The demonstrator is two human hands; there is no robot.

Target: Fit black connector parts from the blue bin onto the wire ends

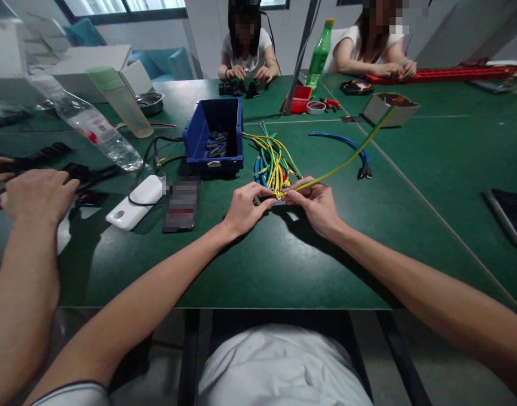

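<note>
A yellow-green wire point(349, 163) runs from my fingers up to the right in a long curve. My right hand point(319, 207) is closed round it near its lower end. My left hand point(246, 210) pinches thumb and finger at that end, where a small shiny metal piece, perhaps a terminal, shows between the hands; its exact shape is too small to tell. Just beyond my fingertips lies a bundle of wires point(275, 158) in yellow, green, blue and red. Behind the bundle, to the left, a blue bin point(190, 127) holds small dark tubular pieces.
A phone point(181, 206) and a white power bank point(133, 204) lie left of my hands. Blue wires point(345, 140) and a small cardboard box point(389, 113) are on the right. Another person's arm point(30, 242) reaches in at far left. Two people sit across the green table point(258, 270).
</note>
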